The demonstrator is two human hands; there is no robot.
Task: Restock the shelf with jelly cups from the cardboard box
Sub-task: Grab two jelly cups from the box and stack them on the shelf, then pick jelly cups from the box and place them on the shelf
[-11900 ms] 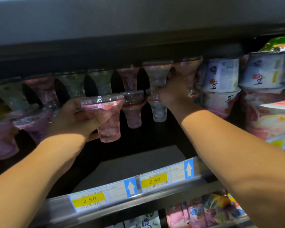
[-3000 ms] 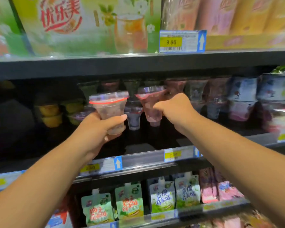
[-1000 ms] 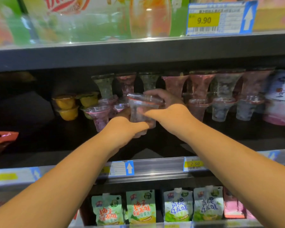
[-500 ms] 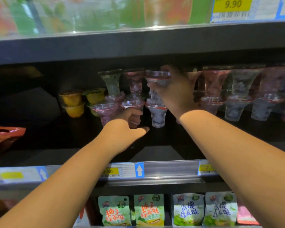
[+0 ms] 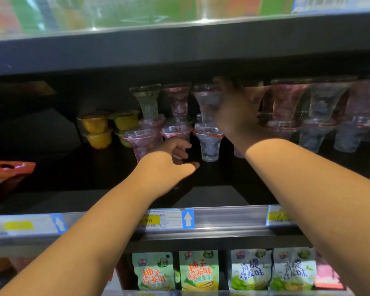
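Note:
Two tiers of clear jelly cups line the dark middle shelf. My right hand reaches deep in and grips an upper clear jelly cup, which stands on a lower clear cup. My left hand hovers lower and nearer, fingers loosely curled and thumb out, holding nothing. Its fingertips are close to a pink-rimmed cup; I cannot tell whether they touch. The cardboard box is out of view.
More jelly cups continue to the right. Small yellow and green cups sit stacked at the left, and a red pouch lies at the far left. Price-tag rail fronts the shelf. Green drink pouches hang below.
One second ago both hands held the clear cup in front of the row. My right hand has since carried it up and back onto the lower cup; my left hand let go and dropped lower.

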